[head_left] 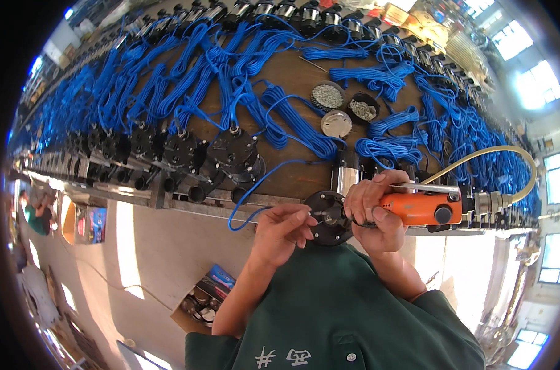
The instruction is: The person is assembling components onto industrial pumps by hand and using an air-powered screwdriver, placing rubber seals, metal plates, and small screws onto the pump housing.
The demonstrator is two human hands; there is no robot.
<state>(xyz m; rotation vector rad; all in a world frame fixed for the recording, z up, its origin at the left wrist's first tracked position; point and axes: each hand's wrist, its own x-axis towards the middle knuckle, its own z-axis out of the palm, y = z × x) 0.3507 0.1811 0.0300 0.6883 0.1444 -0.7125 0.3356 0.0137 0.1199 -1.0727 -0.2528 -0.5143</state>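
My right hand (376,206) is wrapped around an orange air screwdriver (418,208), with a pale hose (519,154) curving from its back end. The tool points left, and its front end lies over the round black end flange (325,237) of a silver cylindrical pump (346,171) at the table's near edge. Beside the flange, my left hand (283,228) has thumb and fingers pinched together close to the tool's tip. What they hold, if anything, is too small to tell. A blue cable (235,213) loops past this hand.
Bundled blue cables (298,120) cover much of the brown table (286,179). Rows of black-ended pumps (235,151) line both long edges. Two dishes of small metal parts (327,95) and a round metal lid (336,124) sit mid-table. A cardboard box (196,308) stands on the floor.
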